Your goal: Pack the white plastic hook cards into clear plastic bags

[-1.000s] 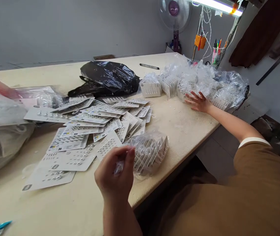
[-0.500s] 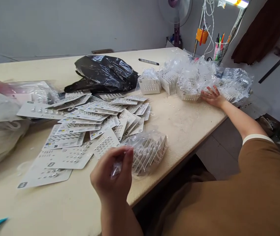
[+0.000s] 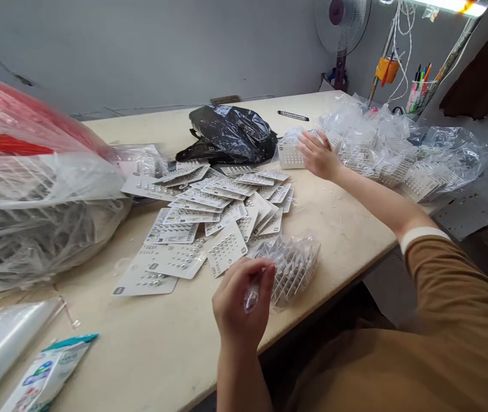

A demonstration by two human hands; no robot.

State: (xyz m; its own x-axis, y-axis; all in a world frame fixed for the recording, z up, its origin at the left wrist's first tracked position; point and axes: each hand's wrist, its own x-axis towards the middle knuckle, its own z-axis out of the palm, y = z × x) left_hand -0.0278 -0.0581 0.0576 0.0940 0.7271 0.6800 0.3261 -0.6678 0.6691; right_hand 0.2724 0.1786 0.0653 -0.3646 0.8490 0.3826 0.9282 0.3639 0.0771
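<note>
One clear bag of cards, partly behind the left hand

A pale table, fan and lit tube lamp stand before a grey wall.

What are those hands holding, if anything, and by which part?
The left hand holds a clear bag of cards by its gathered top; the right hand, open at other bags, shows no hold.
</note>
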